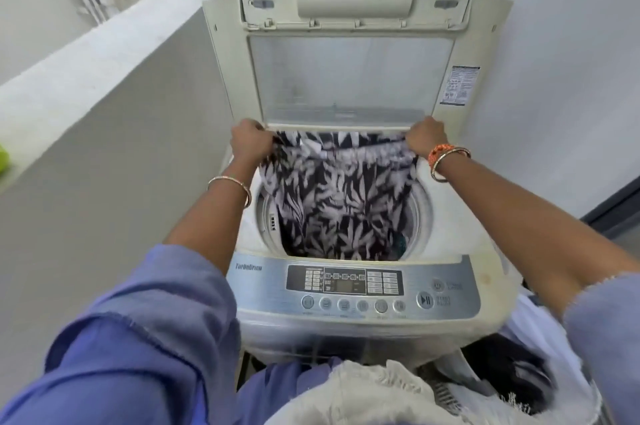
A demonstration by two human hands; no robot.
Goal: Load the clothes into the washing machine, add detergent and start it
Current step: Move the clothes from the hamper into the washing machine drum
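A cream top-loading washing machine (485,272) stands in front of me with its lid (349,78) raised upright. A black garment with a white leaf print (341,196) hangs stretched over the drum opening, its lower part down inside the drum. My left hand (250,140) grips its upper left edge. My right hand (426,136) grips its upper right edge. Both hands are at the back rim of the opening, just below the lid. A bit of teal cloth (401,242) shows deep in the drum.
The silver control panel (353,284) with buttons faces me at the machine's front. A pile of white, beige and dark clothes (450,390) lies at the bottom right. A low grey wall (114,119) runs along the left. A white wall stands behind and right.
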